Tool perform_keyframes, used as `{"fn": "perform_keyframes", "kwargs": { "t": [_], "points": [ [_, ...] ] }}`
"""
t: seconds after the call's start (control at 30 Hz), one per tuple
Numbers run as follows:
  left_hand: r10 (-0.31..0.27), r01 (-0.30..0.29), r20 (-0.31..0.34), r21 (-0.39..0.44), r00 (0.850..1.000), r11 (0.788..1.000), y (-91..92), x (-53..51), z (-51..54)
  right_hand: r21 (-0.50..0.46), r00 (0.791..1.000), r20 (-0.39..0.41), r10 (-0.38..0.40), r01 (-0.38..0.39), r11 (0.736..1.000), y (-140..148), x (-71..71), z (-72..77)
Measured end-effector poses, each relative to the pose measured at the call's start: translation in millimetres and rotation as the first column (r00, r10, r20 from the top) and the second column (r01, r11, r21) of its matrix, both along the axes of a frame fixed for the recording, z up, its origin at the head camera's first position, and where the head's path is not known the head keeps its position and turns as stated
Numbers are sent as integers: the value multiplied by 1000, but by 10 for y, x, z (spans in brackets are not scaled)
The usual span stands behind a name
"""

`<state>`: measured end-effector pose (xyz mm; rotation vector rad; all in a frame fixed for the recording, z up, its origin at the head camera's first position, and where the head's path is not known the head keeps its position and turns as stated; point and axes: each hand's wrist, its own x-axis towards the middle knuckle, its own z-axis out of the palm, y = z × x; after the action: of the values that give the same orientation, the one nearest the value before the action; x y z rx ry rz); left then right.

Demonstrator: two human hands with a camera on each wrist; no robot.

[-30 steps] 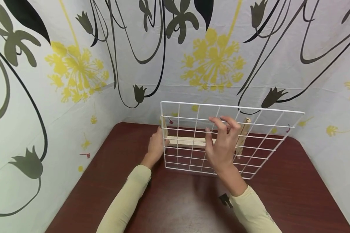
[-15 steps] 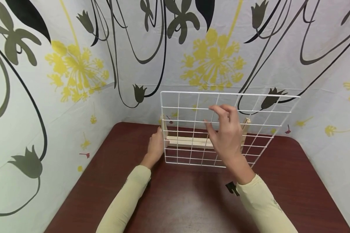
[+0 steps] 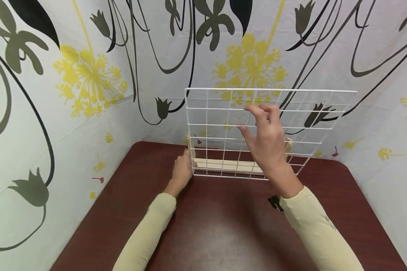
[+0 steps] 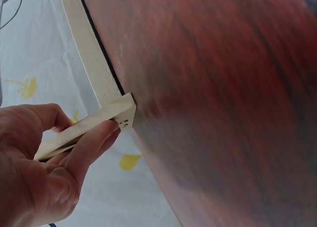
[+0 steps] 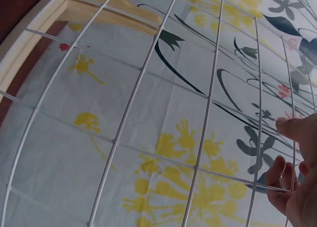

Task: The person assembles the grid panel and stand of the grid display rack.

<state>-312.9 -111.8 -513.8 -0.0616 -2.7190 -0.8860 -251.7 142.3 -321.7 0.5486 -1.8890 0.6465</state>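
Note:
In the head view my right hand (image 3: pixel 267 139) holds a white wire grid panel (image 3: pixel 226 125), its fingers and thumb bent at the wires. The panel stands nearly upright, in front of a pale wooden frame (image 3: pixel 227 165) on the table. My left hand (image 3: pixel 181 169) is at the frame's left end. In the left wrist view that hand grips a wooden side piece (image 4: pixel 86 122) between thumb and fingers, near a corner with small holes. From the right wrist, the right-hand fingers (image 5: pixel 280 187) are seen curled at the panel's wires.
A dark reddish-brown table (image 3: pixel 210 233) lies below both hands. Partly hidden by the right sleeve, a small black object (image 3: pixel 274 202) rests on it. White cloth (image 3: pixel 118 124) with flower prints hangs behind and at the sides.
The wire grid has risen and tilted more upright, its lower edge lifting toward the wooden crosspiece. My right hand has moved up with it; the left hand stays in place.

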Motion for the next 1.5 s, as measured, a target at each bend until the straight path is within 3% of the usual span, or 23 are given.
{"fn": "perform_keyframes", "kwargs": {
  "t": [0.13,0.47,0.73,1.27,1.5],
  "points": [
    [-3,3,-13,-5,1000,1000,-5,-11,-20,-16,1000,-20,15,-15,1000,-19,-19,137],
    [37,-37,46,11,998,999,7,-32,-9,-50,994,-95,61,-66,997,-111,-41,541],
    [41,-40,37,-10,998,999,15,-32,-10,-58,990,-121,73,-80,995,-158,-101,740],
    [18,-18,34,10,999,1000,-8,-16,-24,-78,975,-211,75,-93,993,-313,-203,828],
    [10,-10,22,20,1000,1000,-13,-30,-29,-86,976,-208,59,-79,993,-296,-251,826]
  ]
}}
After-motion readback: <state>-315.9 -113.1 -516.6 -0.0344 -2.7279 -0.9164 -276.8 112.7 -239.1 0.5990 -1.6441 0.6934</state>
